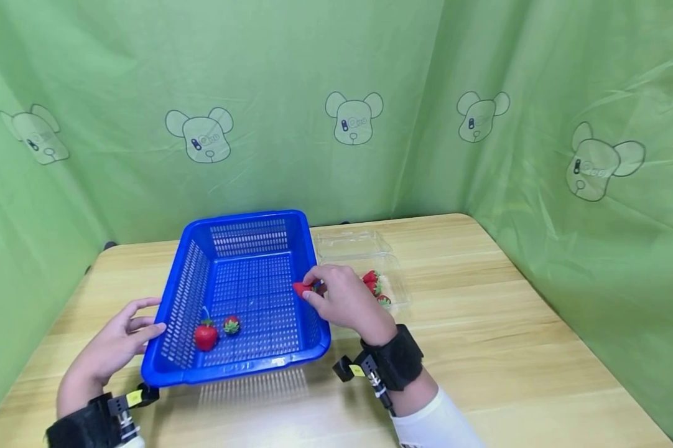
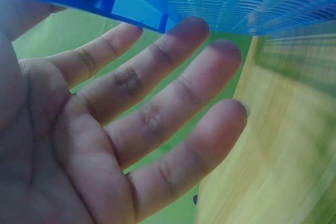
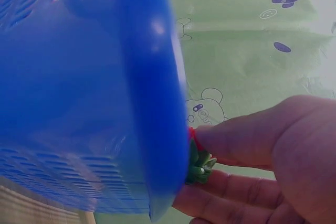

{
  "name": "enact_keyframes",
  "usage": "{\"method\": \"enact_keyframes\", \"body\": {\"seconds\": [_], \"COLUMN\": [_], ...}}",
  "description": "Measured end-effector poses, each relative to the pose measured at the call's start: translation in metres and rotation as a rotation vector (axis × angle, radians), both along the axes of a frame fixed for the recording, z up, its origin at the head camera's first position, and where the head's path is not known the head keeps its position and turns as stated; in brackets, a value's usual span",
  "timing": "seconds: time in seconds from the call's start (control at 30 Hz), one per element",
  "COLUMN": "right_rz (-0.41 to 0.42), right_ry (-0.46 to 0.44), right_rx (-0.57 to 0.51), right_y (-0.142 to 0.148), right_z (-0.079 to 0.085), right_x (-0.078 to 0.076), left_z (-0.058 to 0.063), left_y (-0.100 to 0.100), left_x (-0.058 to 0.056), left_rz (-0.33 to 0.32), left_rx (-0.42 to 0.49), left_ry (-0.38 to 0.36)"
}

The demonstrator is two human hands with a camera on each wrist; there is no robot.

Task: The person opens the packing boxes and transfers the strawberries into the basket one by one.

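A blue plastic basket (image 1: 163, 298) with slotted walls stands on the table. Over its right rim, my right hand (image 1: 344, 305) pinches a red strawberry (image 1: 300, 289) between thumb and fingers. The right wrist view shows its green leafy cap (image 3: 197, 169) just beyond the rim. At the left side, my left hand (image 1: 115, 342) has its thumb against the rim and its fingers loosely extended outside the wall; in the left wrist view these fingers (image 2: 152, 119) are spread close under the basket edge. Inside lie a larger strawberry (image 1: 205, 336) with a stem and a smaller strawberry (image 1: 231, 325).
Right of the basket is an opened clear plastic box (image 1: 399, 292), its lid (image 1: 344, 244) folded toward the back. Several strawberries (image 1: 371, 278) lie in it, partly hidden by my right hand. A green curtain (image 1: 280, 81) hangs behind the wooden table (image 1: 482, 348).
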State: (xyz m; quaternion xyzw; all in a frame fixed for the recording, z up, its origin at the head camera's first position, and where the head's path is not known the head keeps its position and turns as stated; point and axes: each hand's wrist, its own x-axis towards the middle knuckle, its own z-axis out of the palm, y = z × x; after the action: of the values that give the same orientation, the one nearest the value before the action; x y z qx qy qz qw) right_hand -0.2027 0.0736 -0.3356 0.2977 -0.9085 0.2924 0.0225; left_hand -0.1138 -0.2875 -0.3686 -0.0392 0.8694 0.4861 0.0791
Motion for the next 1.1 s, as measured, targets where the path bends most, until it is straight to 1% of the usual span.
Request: {"method": "enact_keyframes", "body": {"seconds": [0.23,0.63,0.9,1.1], "right_rz": [0.022,0.069,0.102,0.112], "right_ry": [0.016,0.073,0.048,0.06], "right_rx": [0.014,0.026,0.037,0.036], "right_y": [-0.001,-0.006,-0.01,-0.012], "right_z": [-0.001,-0.003,-0.004,-0.006], "right_x": [0.003,0.007,0.009,0.011], "left_z": [0.0,0.0,0.001,0.001], "left_y": [0.001,0.001,0.0,0.0], "left_x": [0.0,0.0,0.001,0.0], "left_rz": [0.002,-0.001,-0.003,-0.01], "left_rx": [-0.006,-0.006,-0.003,-0.003], "left_ry": [-0.001,-0.011,-0.01,-0.01]}}
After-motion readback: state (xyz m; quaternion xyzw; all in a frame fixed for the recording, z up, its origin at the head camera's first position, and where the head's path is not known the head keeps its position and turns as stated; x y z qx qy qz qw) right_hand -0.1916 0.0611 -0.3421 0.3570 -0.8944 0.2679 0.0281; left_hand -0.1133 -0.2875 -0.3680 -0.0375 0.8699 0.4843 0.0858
